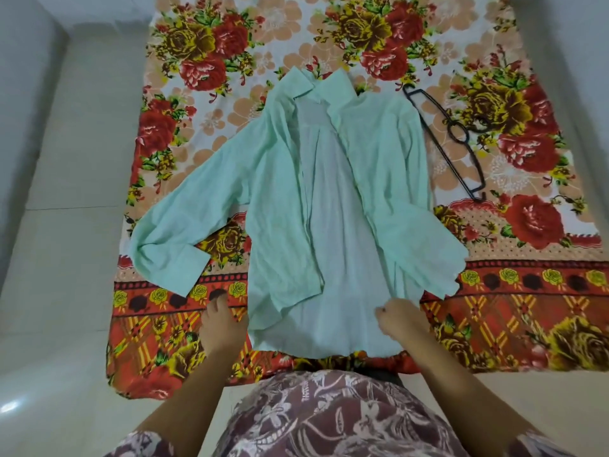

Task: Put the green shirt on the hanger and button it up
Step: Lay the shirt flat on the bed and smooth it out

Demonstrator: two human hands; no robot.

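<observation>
Left hand (219,324), 7 o'clock: fingers straight, flat on floral sheet (494,308) beside the hem. Right hand (397,319), 5 o'clock: curled, pinching green shirt (333,209) at the hem. Shirt at centre, spread open, unbuttoned. Hanger (456,135), 2 o'clock, lies apart, bare. Judgement: hanging and buttoning both left.

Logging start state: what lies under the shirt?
The floral sheet shows all round the shirt. The hanger lies beside it on the right, not under it. Anything else beneath is covered.
</observation>
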